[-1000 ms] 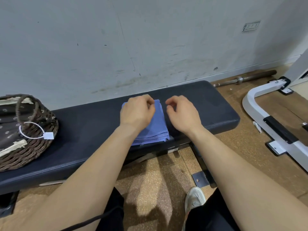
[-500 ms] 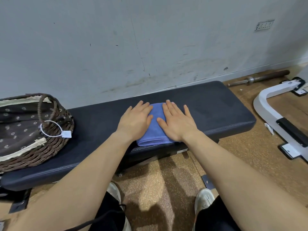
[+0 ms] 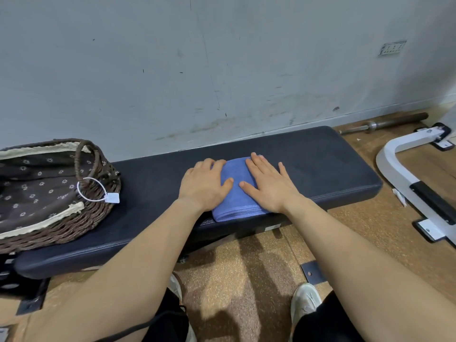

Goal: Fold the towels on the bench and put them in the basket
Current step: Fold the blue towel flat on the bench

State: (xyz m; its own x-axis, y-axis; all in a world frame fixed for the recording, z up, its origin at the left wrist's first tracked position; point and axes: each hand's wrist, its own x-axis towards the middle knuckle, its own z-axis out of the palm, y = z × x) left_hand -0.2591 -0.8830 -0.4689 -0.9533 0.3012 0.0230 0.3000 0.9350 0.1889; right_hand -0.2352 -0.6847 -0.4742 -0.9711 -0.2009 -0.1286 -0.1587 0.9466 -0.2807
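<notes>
Two bare hands lie palm-down on a small blue towel (image 3: pixel 234 197), seen from a camera on the person's head looking down along both forearms. The towel is folded into a compact rectangle and sits near the middle of a dark padded counter (image 3: pixel 320 166), with its layered edge at the counter's near side. The left hand (image 3: pixel 206 186) covers the towel's left side, released, with its thumb on the cloth and gripping nothing. The right hand (image 3: pixel 269 186) covers the right side, also released, its fingers straight and spread, the outer ones reaching onto the counter. A strip of blue shows between the two hands. On the left end of the counter, well apart from the towel, sits a brown wicker basket (image 3: pixel 74 225) lined with dark fabric printed with small pale flowers and edged in cream. A white tag (image 3: pixel 112 197) hangs from a loop of cord on its handle. Behind the counter rises a scuffed grey wall (image 3: pixel 222 58). On the cork-coloured floor (image 3: pixel 234 280) to the right lie a metal bar (image 3: pixel 385 123) and a white equipment frame (image 3: pixel 394 169). A pale shoe (image 3: pixel 306 302) shows below the right forearm.
</notes>
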